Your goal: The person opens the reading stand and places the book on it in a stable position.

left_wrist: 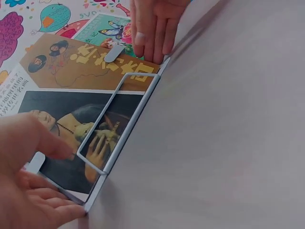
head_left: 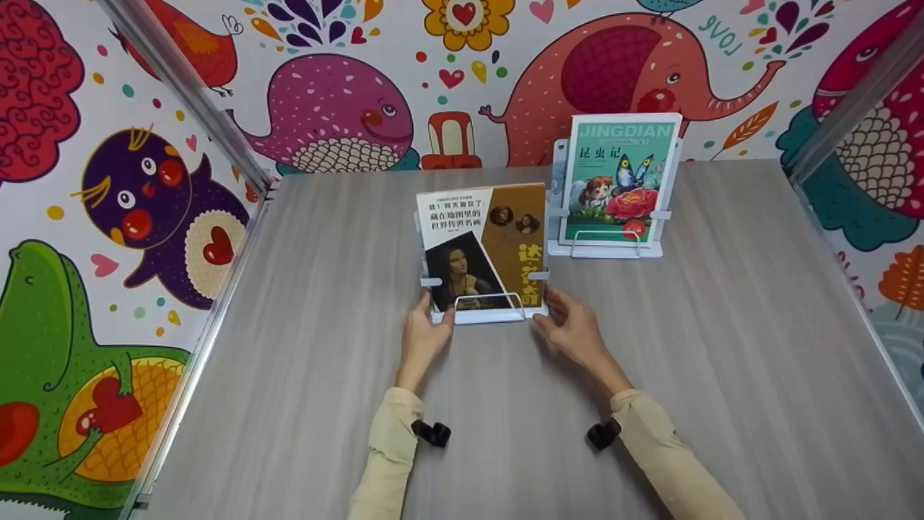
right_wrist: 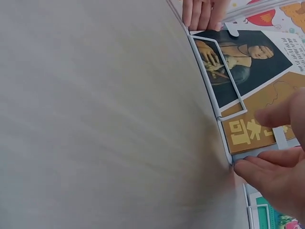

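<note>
A book (head_left: pixel 469 217) with a brown-and-white cover and a portrait painting stands tilted back on a white book stand (head_left: pixel 491 316). Side clips and a wire bracket hold it from the front. My left hand (head_left: pixel 424 334) is at the stand's lower left corner, fingers touching the side edge and thumb apart from them in front. At the lower right corner, my right hand (head_left: pixel 576 326) touches the stand's edge with fairly straight fingers, its thumb (right_wrist: pixel 271 116) spread over the front. In both wrist views a gap shows between thumb and fingers. The stand's back is hidden.
Behind and to the right, a second white stand (head_left: pixel 605 250) holds a green book (head_left: pixel 619 180) with a butterfly and flower cover. Both stands are on a grey wood-grain table (head_left: pixel 325 289). Cartoon-printed panels (head_left: pixel 339 108) with metal frame edges border the table.
</note>
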Available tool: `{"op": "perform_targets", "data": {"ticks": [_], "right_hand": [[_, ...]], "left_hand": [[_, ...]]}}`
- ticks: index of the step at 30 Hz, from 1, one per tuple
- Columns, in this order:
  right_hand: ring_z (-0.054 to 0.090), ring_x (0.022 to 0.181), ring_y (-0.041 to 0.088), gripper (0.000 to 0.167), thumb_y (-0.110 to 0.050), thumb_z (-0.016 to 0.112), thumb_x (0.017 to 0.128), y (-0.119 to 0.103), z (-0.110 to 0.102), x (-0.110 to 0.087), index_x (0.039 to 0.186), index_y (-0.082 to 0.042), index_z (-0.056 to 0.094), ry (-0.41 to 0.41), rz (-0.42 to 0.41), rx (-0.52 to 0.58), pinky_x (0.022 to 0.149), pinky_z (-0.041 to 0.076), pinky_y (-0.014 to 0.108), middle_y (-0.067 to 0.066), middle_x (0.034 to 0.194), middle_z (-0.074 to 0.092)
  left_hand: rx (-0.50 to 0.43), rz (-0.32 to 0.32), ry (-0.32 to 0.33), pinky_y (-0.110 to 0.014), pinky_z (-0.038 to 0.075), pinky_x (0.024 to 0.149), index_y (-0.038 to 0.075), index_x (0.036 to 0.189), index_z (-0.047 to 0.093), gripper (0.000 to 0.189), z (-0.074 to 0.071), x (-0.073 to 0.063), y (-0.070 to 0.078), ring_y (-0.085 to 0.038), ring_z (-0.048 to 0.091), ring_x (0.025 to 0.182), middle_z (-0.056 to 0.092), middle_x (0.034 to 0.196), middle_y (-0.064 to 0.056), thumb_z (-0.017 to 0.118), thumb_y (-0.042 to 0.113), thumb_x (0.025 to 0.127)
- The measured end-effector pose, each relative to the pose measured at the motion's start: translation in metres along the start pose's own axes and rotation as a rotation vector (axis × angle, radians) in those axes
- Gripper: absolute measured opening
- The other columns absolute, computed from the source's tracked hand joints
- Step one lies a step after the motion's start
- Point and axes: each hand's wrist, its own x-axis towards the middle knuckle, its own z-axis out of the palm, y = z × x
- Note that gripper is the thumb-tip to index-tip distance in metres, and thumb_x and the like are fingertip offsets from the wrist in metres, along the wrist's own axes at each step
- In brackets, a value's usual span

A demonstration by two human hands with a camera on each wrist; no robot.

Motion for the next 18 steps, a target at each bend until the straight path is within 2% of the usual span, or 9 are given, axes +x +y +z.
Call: {"op": "perform_targets", "data": {"ticks": [7, 14, 18], "right_hand": [[0.048, 0.141, 0.038, 0.068, -0.009, 0.072, 0.092, 0.000, 0.003, 0.014, 0.150, 0.005, 0.040, -0.071, -0.010, -0.010, 0.116, 0.041, 0.048, 0.024, 0.153, 0.047], [0.043, 0.144, 0.039, 0.073, -0.010, 0.072, 0.091, 0.005, 0.007, 0.024, 0.153, 0.003, 0.035, -0.103, 0.016, -0.042, 0.119, 0.038, 0.049, 0.023, 0.157, 0.042], [0.040, 0.146, 0.038, 0.077, -0.009, 0.072, 0.091, 0.006, 0.008, 0.029, 0.156, 0.000, 0.031, -0.133, 0.034, -0.043, 0.120, 0.036, 0.048, 0.021, 0.159, 0.038]], "left_hand": [[-0.056, -0.006, -0.053, -0.047, 0.038, 0.118, -0.014, 0.148, 0.038, 0.075, 0.003, 0.025, 0.002, -0.041, 0.045, 0.141, 0.046, 0.149, -0.031, 0.071, 0.018, 0.088], [-0.252, -0.045, -0.059, -0.045, 0.028, 0.124, -0.012, 0.153, 0.026, 0.080, 0.013, 0.037, -0.002, -0.041, 0.033, 0.149, 0.032, 0.157, -0.034, 0.068, 0.011, 0.089], [-0.239, -0.031, -0.035, -0.046, 0.030, 0.123, -0.011, 0.153, 0.030, 0.079, 0.016, 0.041, -0.003, -0.041, 0.036, 0.147, 0.035, 0.157, -0.032, 0.069, 0.010, 0.087]]}}
